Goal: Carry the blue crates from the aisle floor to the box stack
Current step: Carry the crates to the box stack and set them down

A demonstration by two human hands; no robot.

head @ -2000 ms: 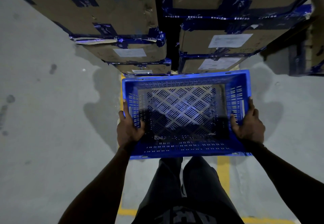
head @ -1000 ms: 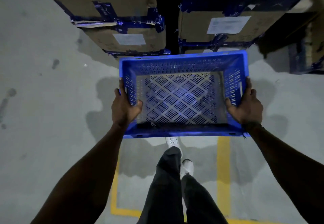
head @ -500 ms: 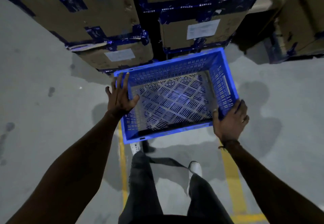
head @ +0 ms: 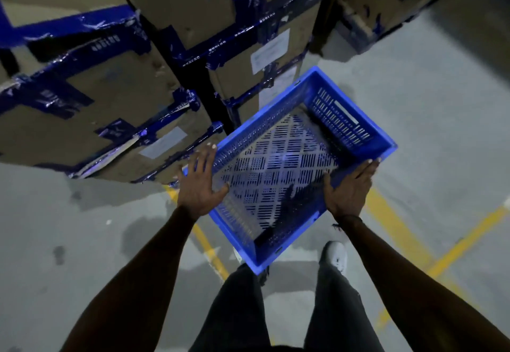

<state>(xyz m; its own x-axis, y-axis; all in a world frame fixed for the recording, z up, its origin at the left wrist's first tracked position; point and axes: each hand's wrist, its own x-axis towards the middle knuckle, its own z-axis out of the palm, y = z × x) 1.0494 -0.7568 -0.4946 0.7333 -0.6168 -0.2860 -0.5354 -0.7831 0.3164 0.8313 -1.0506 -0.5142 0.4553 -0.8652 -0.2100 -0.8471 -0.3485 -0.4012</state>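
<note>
Boxes (head: 91,98): a stack of brown cardboard boxes with blue tape and white labels, standing on the grey floor (head: 41,227) at the left and top.
Left hand (head: 200,186): fingers straight and spread, lying flat on the left rim of the crate, thumb on the inner side; it does not curl round anything.
Crate (head: 278,175): blue, with a slotted bottom, nothing inside, turned at an angle, one long side close to the boxes; I cannot tell if it touches the floor.
Right hand (head: 349,189): holds the near right rim, fingers laid along the outside wall, thumb on the inside.
Yellow lines (head: 397,222): painted on the floor, under and right of the crate.
Shoe (head: 336,255): white, below the crate.
</note>
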